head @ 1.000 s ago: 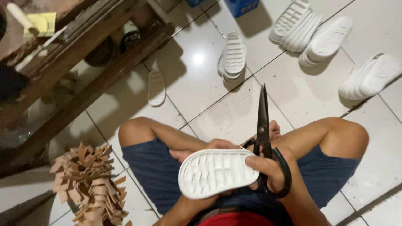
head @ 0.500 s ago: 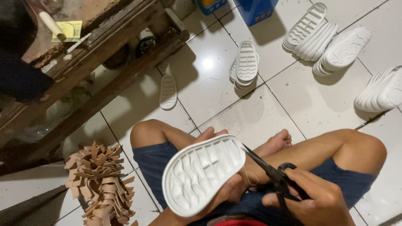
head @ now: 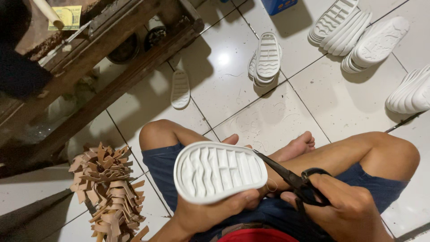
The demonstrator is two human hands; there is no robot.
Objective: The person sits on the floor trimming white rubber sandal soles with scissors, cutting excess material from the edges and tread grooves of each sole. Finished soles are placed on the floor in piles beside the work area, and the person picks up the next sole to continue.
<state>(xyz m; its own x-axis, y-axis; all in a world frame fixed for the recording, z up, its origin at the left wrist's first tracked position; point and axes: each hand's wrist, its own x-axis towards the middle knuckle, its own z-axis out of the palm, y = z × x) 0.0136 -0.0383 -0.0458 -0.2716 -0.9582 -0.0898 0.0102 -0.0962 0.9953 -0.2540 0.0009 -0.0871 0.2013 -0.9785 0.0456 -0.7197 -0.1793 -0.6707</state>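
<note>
A person sits cross-legged on a white tiled floor (head: 233, 67), seen from above. The left hand (head: 210, 213) grips a white shoe sole (head: 219, 171) from below, fingers curled round its lower edge and the tip of one finger showing over its top edge; the ribbed underside faces up and the sole lies across the lap, at about 6 o'clock in the view. The right hand (head: 349, 210), at 4 o'clock, is closed round the handles of black scissors (head: 291, 179), whose blades point toward 10 o'clock and meet the right end of the sole at its rim. Whether the blades are parted cannot be told.

At 8 o'clock, just beside the left thigh, stands a stack of brown cut pieces (head: 109, 192), fanned out unevenly. A single small white sole (head: 180, 88) lies alone on the tiles at 11 o'clock. At 12 o'clock sits a short pile of soles (head: 266, 60), tread up. At 1 o'clock there is a leaning row of soles (head: 340, 22), and another sole (head: 378, 42) rests just beside it. More white soles (head: 412, 92) are stacked at 3 o'clock, at the frame's edge.

A dark wooden frame (head: 112, 58) runs diagonally across the upper left. On it, at 10 o'clock, lies a small yellow rectangular label (head: 67, 17) with dark print. A blue box (head: 280, 5) is cut off by the top edge at 12 o'clock.
</note>
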